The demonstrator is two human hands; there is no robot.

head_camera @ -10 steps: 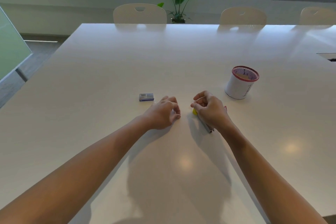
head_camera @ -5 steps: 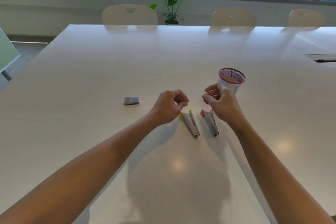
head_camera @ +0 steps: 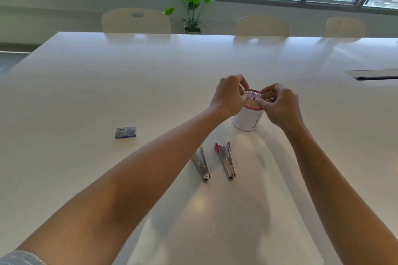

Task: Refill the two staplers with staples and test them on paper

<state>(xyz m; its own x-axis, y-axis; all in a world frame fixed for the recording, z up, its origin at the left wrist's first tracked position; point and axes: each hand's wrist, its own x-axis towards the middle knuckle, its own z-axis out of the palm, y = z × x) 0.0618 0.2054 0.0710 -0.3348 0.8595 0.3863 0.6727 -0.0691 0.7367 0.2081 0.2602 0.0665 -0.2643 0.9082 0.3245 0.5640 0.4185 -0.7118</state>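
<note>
Two open metal staplers lie side by side on the white table (head_camera: 86, 92): one with a yellow tip (head_camera: 202, 164), one with a pink tip (head_camera: 226, 162). Both hands are beyond them, over the mouth of a white cup with a red rim (head_camera: 247, 123). My left hand (head_camera: 229, 95) pinches a thin metal rod (head_camera: 241, 87). The fingers of my right hand (head_camera: 280, 106) are closed on another thin metal rod (head_camera: 267, 95) above the cup. A small blue staple box (head_camera: 125, 132) sits to the left, apart from both hands. No paper is visible.
Three pale chairs, such as one at the far left (head_camera: 136, 20), stand along the table's far edge, with a potted plant (head_camera: 191, 11) behind them under the windows. A dark slot (head_camera: 374, 76) is set into the tabletop at the right.
Both hands lifted off the staplers and moved forward to the cup, each pinching a thin rod. The two staplers now lie uncovered on the table.
</note>
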